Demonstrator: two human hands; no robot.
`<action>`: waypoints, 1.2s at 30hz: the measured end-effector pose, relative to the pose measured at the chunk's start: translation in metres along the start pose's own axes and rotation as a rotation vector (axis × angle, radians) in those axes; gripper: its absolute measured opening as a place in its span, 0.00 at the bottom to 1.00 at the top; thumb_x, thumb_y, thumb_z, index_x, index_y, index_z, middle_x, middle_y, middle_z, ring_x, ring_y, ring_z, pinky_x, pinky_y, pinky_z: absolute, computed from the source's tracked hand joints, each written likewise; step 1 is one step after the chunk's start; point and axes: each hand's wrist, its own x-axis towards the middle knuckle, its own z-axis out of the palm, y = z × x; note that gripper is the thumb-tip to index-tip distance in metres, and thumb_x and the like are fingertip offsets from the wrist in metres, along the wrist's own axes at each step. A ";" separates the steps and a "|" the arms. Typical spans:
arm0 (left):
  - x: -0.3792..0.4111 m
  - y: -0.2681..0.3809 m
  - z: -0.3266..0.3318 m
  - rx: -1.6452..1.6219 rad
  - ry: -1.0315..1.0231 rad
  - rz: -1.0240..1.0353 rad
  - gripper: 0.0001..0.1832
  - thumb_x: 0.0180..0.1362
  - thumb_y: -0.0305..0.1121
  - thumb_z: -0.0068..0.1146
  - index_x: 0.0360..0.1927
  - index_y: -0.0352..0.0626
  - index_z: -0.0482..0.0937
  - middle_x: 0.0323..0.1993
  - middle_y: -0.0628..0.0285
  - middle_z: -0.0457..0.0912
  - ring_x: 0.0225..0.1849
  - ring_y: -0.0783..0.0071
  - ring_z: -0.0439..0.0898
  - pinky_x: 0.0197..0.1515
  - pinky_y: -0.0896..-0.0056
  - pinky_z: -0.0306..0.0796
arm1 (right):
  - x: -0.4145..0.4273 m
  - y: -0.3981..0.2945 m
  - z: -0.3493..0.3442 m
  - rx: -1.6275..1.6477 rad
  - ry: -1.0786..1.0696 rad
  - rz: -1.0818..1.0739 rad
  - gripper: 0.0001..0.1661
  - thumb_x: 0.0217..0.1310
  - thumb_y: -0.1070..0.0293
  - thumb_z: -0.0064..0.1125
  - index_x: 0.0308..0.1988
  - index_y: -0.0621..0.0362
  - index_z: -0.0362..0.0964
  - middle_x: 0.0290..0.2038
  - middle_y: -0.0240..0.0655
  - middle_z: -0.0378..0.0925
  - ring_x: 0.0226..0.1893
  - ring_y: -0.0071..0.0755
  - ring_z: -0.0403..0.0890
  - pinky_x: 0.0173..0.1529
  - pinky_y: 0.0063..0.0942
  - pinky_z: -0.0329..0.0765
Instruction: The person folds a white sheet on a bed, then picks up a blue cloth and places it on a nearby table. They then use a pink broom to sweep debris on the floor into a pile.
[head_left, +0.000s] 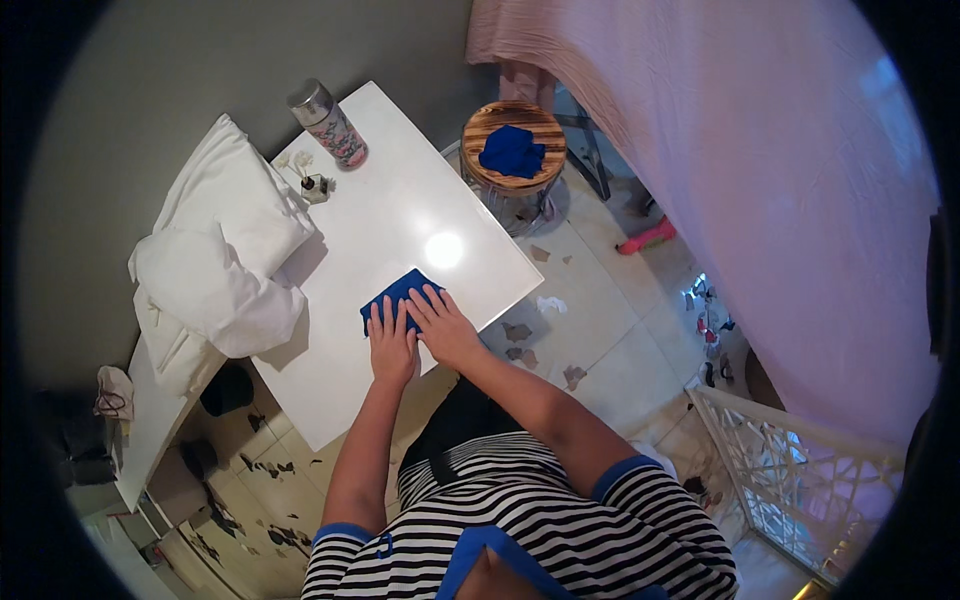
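On the near part of a glossy white table (390, 217) lies a folded dark blue cloth (409, 279). My left hand (392, 349) rests flat on its near left side, fingers stretched out and slightly apart. Beside it, my right hand (442, 322) lies palm down on the cloth's right side, angled in from the right, with its fingers spread a little. The two hands nearly meet at the thumbs, and they cover the cloth's near part. Neither hand grips anything.
White bedding or pillows (225, 285) are heaped along the table's left. A floral bottle (330, 124) and a small glass vase (315, 189) stand at the far edge. Another blue cloth (512, 152) lies on a round wooden stool (480, 127). A pink curtain (750, 187) hangs right.
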 end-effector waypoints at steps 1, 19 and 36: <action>0.001 -0.001 -0.001 -0.015 -0.001 -0.002 0.26 0.50 0.34 0.42 0.55 0.44 0.55 0.59 0.52 0.47 0.60 0.50 0.43 0.58 0.53 0.42 | 0.002 0.001 0.001 -0.013 -0.007 0.013 0.34 0.47 0.60 0.49 0.54 0.58 0.49 0.57 0.39 0.48 0.58 0.43 0.47 0.58 0.38 0.46; 0.034 0.041 0.008 -0.137 -0.047 0.081 0.30 0.46 0.35 0.48 0.55 0.44 0.56 0.58 0.50 0.47 0.59 0.48 0.44 0.57 0.50 0.41 | -0.012 0.041 -0.037 0.095 -0.122 0.085 0.32 0.48 0.64 0.45 0.53 0.64 0.50 0.56 0.46 0.48 0.56 0.48 0.48 0.58 0.38 0.48; 0.117 0.143 0.036 -0.093 0.095 -0.334 0.28 0.48 0.33 0.43 0.56 0.45 0.55 0.59 0.52 0.46 0.60 0.50 0.42 0.58 0.51 0.38 | -0.146 0.478 -0.032 -0.154 -0.540 0.202 0.11 0.42 0.68 0.43 0.22 0.62 0.69 0.26 0.46 0.72 0.28 0.48 0.73 0.35 0.39 0.70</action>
